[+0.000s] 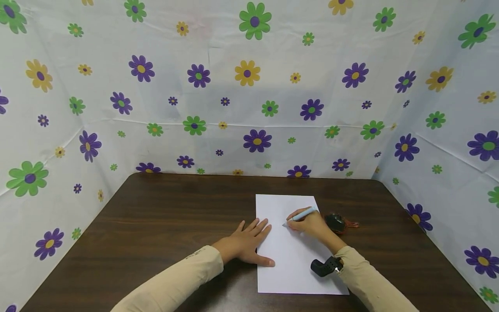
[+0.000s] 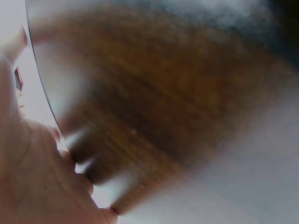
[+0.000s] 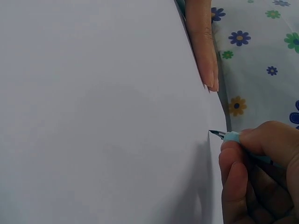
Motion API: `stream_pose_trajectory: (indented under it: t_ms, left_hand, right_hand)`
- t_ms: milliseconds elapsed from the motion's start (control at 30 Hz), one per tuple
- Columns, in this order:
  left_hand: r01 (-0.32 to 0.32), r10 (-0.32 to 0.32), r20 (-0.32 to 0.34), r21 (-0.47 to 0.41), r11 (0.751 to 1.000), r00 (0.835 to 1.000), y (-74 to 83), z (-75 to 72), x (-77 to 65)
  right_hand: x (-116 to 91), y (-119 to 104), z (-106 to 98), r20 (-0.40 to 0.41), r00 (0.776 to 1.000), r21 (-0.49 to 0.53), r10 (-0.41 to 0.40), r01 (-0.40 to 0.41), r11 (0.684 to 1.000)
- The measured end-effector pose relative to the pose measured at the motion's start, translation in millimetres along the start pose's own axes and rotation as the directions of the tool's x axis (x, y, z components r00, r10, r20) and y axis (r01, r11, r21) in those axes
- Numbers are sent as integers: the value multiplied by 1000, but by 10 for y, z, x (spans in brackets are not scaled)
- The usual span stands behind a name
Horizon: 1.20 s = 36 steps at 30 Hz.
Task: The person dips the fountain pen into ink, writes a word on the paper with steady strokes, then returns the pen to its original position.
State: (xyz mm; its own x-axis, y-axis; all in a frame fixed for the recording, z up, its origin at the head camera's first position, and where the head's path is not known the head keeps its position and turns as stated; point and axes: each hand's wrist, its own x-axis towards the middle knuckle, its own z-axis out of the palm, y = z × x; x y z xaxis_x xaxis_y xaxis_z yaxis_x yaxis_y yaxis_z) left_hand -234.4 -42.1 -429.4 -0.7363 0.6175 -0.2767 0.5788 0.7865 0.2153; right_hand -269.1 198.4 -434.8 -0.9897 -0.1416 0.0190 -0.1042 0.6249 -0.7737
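Note:
A blank white sheet of paper (image 1: 284, 277) lies on the dark wooden table. My right hand (image 1: 312, 225) pinches a light blue fountain pen (image 1: 304, 214) between thumb and fingers. Its dark pointed nib meets the upper part of the sheet in the right wrist view, where the pen (image 3: 231, 136) casts a shadow down the paper. No marks show on the page. My left hand (image 1: 247, 242) rests flat with fingers spread over the sheet's left edge. In the left wrist view the palm of the left hand (image 2: 37, 172) faces the blurred, shiny tabletop.
Just right of the paper, partly behind my right hand, sits a small dark rounded object (image 1: 336, 222) with reddish parts. A black wrist-worn device (image 1: 325, 266) is at my right cuff. White cloth (image 1: 218, 95) with printed flowers walls the back and sides of the table (image 1: 156, 225).

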Motion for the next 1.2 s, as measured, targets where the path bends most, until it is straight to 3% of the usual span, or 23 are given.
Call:
stream_pose_trajectory:
  t_ms: [367,600,1200]
  left_hand:
    - [15,-15,-4,17,1000,1000,24,-13,-16]
    - [12,-12,-1,4,1000,1000,-31,51,52]
    - [8,-8,18,-11,1000,1000,12,-28,-10]
  right_hand:
    - [-12,-1,-7,-11,999,5,36,-36,999]
    - [-38,30,-62,-39,998,-7,57,-58,998]
    - [-147,179,-276,-84,995,-53,60,-65,997]
